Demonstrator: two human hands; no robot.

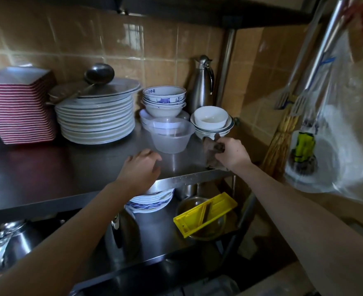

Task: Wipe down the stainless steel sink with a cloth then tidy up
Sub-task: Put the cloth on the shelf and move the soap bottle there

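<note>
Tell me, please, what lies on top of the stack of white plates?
A flat metal lid lies on the stack of white plates, and a ladle rests on it. The lid covers the top plate's face.

Left arm [69, 227]: bare, enters from lower left, extended forward and to the right. Left hand [141, 167]: palm down, back of hand up, fingers loosely spread and slightly bent, holding nothing. Contact with the surface below cannot be confirmed.

Right arm [293, 199]: bare, enters from lower right, extended forward and to the left. Right hand [233, 153]: fingers curled, gripping a dark cloth [210, 150] that shows to the left of the knuckles. Hands level with each other, apart.
</note>
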